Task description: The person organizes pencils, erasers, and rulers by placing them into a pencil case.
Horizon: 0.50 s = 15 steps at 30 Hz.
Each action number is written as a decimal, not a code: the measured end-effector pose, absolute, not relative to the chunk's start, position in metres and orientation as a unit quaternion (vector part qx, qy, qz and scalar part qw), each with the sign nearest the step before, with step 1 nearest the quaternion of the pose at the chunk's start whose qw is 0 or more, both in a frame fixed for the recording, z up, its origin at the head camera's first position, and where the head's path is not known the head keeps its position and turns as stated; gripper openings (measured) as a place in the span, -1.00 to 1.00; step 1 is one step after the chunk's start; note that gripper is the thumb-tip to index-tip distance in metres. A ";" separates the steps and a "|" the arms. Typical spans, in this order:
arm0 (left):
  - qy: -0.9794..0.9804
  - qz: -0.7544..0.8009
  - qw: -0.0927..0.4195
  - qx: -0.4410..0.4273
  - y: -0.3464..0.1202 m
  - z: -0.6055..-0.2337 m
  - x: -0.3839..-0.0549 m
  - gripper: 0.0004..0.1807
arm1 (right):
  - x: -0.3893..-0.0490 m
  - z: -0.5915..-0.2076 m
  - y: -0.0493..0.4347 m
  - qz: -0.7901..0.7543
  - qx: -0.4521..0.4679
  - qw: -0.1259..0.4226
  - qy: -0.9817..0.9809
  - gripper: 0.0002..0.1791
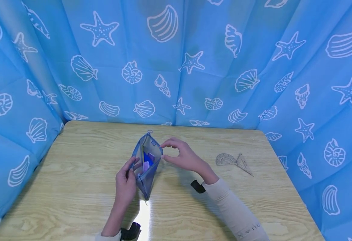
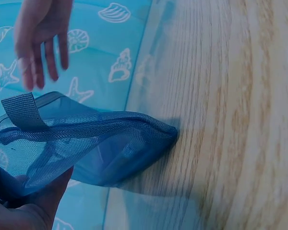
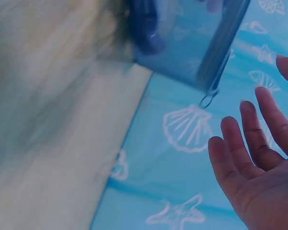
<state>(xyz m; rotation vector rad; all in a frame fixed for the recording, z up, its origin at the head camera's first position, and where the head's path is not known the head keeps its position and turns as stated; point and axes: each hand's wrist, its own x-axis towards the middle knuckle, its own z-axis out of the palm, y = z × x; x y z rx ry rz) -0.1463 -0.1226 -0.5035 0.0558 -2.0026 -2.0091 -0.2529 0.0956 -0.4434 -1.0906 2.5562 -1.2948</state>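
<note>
A blue mesh zip pencil case [image 1: 147,185] stands above the table with its mouth spread open. My left hand [image 1: 125,184] grips its left rim, thumb outside and fingers reaching inside. Through the mouth show a blue item [image 1: 147,158], a pale lilac block [image 1: 146,166] and a small purple piece. My right hand [image 1: 180,154] is beside the right rim, thumb and index finger apart near the edge. In the right wrist view the right fingers [image 3: 252,139] are spread and hold nothing, next to the zip's ring pull [image 3: 209,99]. A fabric tab [image 2: 24,111] sits at one zip end.
On the table [image 1: 82,174], to the right, lie a clear protractor [image 1: 225,159] and a clear set square [image 1: 244,164], touching or overlapping. A blue curtain [image 1: 164,90] with white shells and starfish closes off the back and both sides.
</note>
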 end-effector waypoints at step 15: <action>-0.702 -0.697 0.147 0.024 -0.123 -0.502 -0.143 -0.47 | -0.243 -0.472 0.159 -0.451 -0.282 0.044 0.846 -0.64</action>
